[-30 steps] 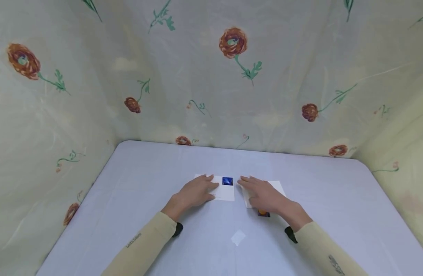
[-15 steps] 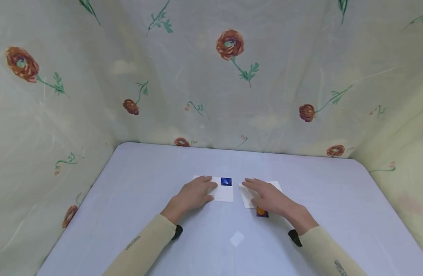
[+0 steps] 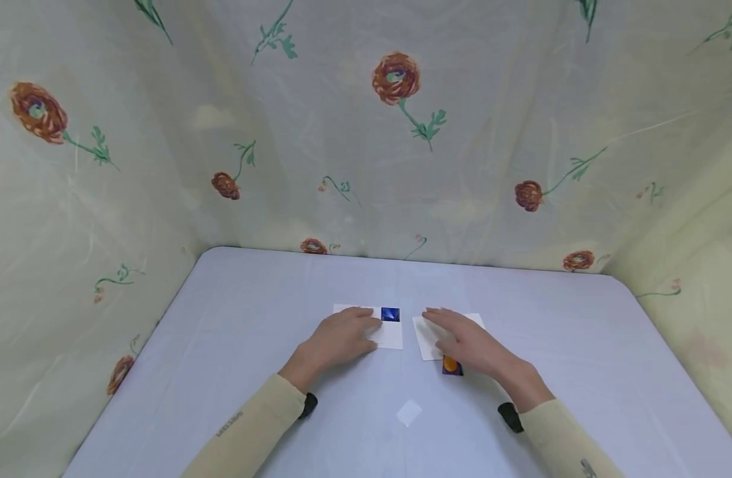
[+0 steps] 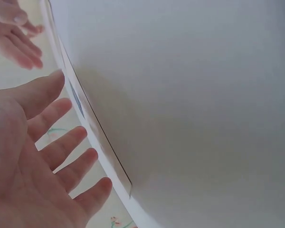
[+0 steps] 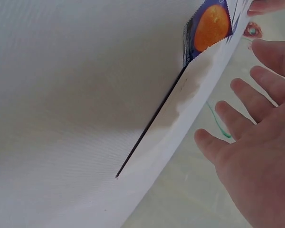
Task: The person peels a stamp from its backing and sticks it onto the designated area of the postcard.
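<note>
My left hand (image 3: pixel 340 335) is held over a flat white card (image 3: pixel 392 338) with a dark blue picture at its upper right corner. In the left wrist view the fingers (image 4: pixel 69 142) are spread and relaxed, and nothing is between them. Over a second white card (image 3: pixel 427 342), which lies slightly turned, is my right hand (image 3: pixel 470 342). A small packet (image 5: pixel 211 28) with crimped edges and an orange round picture on purple sits at this card's near edge. The right wrist view has the fingers (image 5: pixel 237 123) extended with nothing in them; they hide part of the card.
Both cards lie on a white-covered table (image 3: pixel 270 279), with a narrow gap between them. A small pale square (image 3: pixel 409 413) is nearer the front edge. Flower-patterned curtain (image 3: pixel 461 199) surrounds the table at the back and sides.
My right hand has drawn a little to the right over its card, and more of the packet shows. My left hand has shifted slightly to the right. The view has moved slightly.
</note>
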The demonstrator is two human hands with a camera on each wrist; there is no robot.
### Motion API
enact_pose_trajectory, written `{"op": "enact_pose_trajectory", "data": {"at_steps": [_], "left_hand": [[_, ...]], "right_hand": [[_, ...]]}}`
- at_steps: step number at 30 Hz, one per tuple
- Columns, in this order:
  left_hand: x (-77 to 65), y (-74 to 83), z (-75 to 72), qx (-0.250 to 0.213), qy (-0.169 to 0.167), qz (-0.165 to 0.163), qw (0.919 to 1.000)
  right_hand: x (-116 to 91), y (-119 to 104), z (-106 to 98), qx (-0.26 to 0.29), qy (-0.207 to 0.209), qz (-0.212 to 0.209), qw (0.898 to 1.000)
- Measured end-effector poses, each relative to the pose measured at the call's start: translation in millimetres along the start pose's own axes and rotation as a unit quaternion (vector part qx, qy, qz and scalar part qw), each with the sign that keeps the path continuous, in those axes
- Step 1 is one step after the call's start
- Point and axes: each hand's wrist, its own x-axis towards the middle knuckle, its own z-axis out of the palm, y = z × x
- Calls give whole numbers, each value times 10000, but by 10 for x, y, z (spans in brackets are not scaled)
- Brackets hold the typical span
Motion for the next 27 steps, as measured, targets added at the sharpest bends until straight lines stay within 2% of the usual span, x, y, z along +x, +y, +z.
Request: {"op": "enact_pose_trajectory", "data": {"at_steps": [6,11,16,27], "left_hand": [[30,92,68,130,90,173,9997],[23,188,88,23,-22,269,9996],[15,279,85,59,-75,375,9993],[94,481,158,339,-122,430,9984]], "right_hand": [[-57,33,-16,229,101,-21,9997],[-115,81,-30,418,193,-76,9989],[-164,124,-22,388,329,-202,9985],[-254,204,4,545,353,136,9978]]}}
